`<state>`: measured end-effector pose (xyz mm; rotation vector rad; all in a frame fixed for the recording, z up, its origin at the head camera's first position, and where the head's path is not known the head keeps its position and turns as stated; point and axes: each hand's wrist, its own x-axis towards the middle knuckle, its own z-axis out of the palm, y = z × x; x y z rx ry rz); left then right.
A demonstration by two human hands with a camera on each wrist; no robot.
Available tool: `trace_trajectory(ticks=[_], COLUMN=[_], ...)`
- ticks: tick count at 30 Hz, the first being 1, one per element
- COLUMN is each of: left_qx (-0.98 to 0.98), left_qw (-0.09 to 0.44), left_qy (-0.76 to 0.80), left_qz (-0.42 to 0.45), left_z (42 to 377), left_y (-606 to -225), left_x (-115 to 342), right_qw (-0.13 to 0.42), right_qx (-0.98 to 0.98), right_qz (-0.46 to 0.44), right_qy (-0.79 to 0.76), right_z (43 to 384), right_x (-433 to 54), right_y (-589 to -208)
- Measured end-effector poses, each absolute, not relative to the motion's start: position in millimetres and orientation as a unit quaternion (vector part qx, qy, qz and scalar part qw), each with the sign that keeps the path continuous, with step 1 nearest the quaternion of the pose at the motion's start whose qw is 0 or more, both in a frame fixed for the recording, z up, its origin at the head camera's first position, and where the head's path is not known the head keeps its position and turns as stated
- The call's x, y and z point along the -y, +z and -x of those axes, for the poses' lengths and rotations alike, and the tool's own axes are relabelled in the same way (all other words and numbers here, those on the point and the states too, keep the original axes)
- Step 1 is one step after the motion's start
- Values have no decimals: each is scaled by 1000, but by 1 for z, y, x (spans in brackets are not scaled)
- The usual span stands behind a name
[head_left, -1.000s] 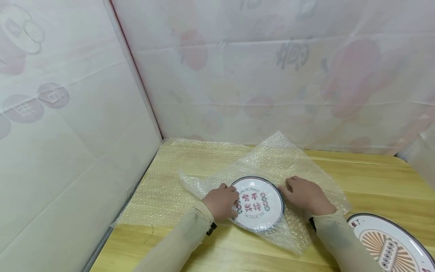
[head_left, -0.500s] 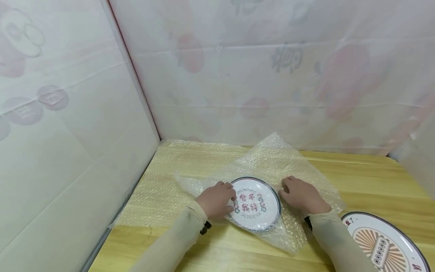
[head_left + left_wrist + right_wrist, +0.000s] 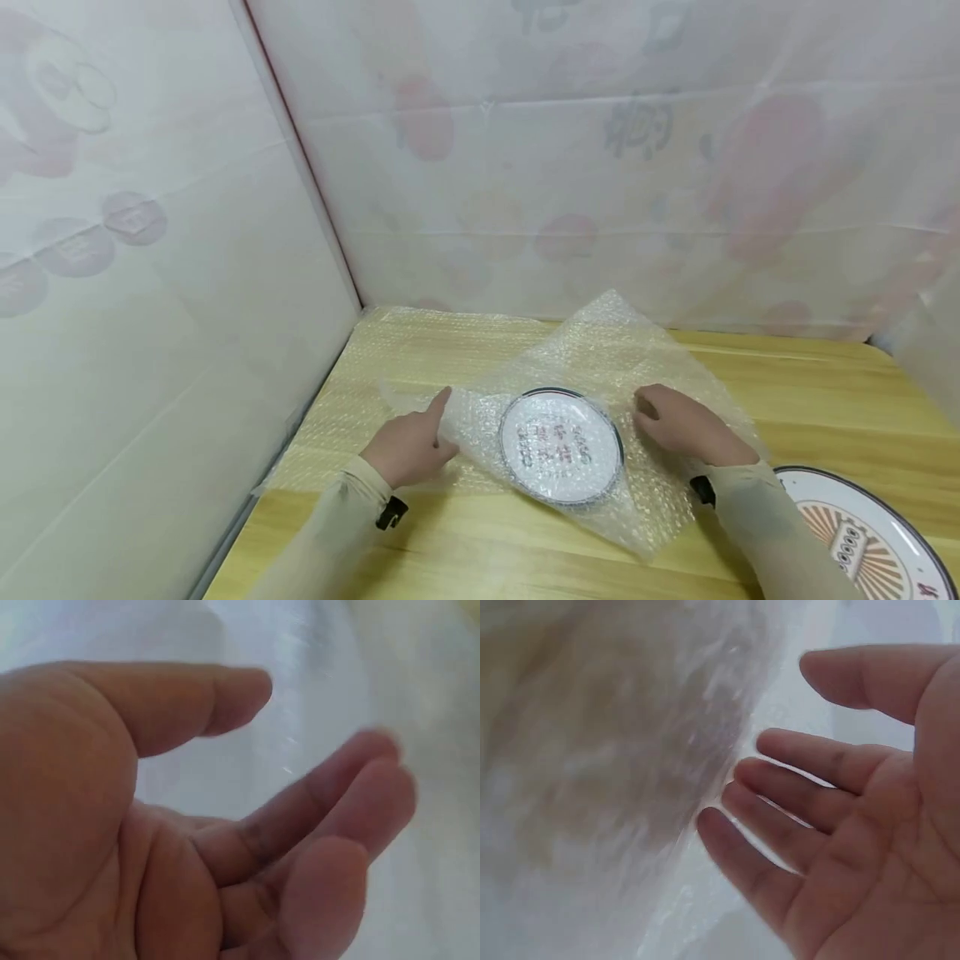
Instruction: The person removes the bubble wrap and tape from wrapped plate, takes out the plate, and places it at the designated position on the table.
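A small white plate [image 3: 561, 450] with a dark rim and red characters lies on a sheet of bubble wrap [image 3: 645, 354]. Part of the wrap is folded over it, blurring the print; the upper rim shows more clearly. Left of the plate, my left hand [image 3: 411, 446] is at the wrap's left side with its index finger extended. In the left wrist view its thumb and bent fingers [image 3: 330, 900] stand apart with nothing between them. My right hand [image 3: 690, 425] is over the wrap just right of the plate. Its fingers [image 3: 780, 832] are spread and hold nothing.
A larger white plate [image 3: 896, 533] with an orange sunburst print lies at the lower right, partly behind the right sleeve. Another flat bubble wrap sheet [image 3: 337, 433] covers the left of the wooden table [image 3: 840, 400]. White printed sheets hang as walls at the left and back.
My left hand has left the plate's left edge and moved left. Bubble wrap now covers more of the plate. My right hand has shifted slightly right, away from the rim.
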<state>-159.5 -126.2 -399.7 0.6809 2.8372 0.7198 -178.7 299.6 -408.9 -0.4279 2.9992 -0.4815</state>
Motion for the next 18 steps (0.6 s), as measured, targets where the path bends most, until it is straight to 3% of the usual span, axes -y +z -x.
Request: trace_trajectory(ticks=[5,18], left_qx=[-948,-945], left_qw=[42,-25], left_qy=[240,229], left_qz=[-204,-233], left_z=[167,165], left_y=[-412,-414], left_x=[130,131], right_qw=[-3,54], right_qx=[-985,-996], right_qz=[134,33], right_qy=[-112,-60], right_z=[183,186], right_x=[-326,-398], right_y=[-400,-389])
